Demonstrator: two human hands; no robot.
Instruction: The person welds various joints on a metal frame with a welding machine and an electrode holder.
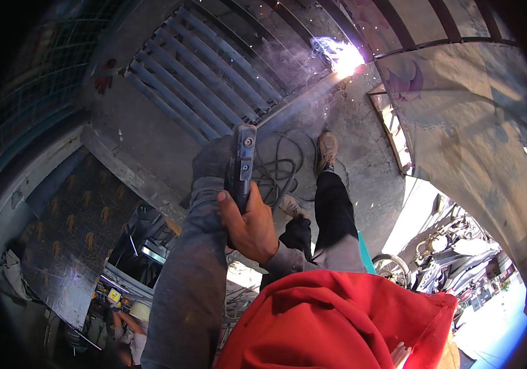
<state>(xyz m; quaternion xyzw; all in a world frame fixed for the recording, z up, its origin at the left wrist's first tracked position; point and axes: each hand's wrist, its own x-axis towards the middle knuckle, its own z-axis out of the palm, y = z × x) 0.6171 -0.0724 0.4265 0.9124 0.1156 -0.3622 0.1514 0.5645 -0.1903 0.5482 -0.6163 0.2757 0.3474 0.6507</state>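
Dark handled tool (243, 157): in the middle of the view, ahead of the body; two screws show along its upper face.
Tool's long axis: runs nearly straight away from the wearer, grip toward the body, far end toward the slatted metal frame (199, 77).
Right hand (250, 224): bare, wrapped round the tool's grip; thumb along the left side, a finger along the right.
Left hand (213, 157): just left of the tool in view, dark all over, glove or shadow not certain. Fingers do not show; cannot tell whether they are spread, pinching something or touching the tool.
Reach: left hand lies farther forward than the right; right hand is the one plainly on the grip.
Frame: ahead and to the left of the tool, slats slanting from far left to near right. Near corner meets the tool's far end in view; contact cannot be told.
Bright arc (346, 60): ahead and to the right of the tool, well apart from the right hand, sparks round it. Its source is lost in glare.
Cable (294, 163): looped on the floor, right of the tool, beside a shoe (327, 149).
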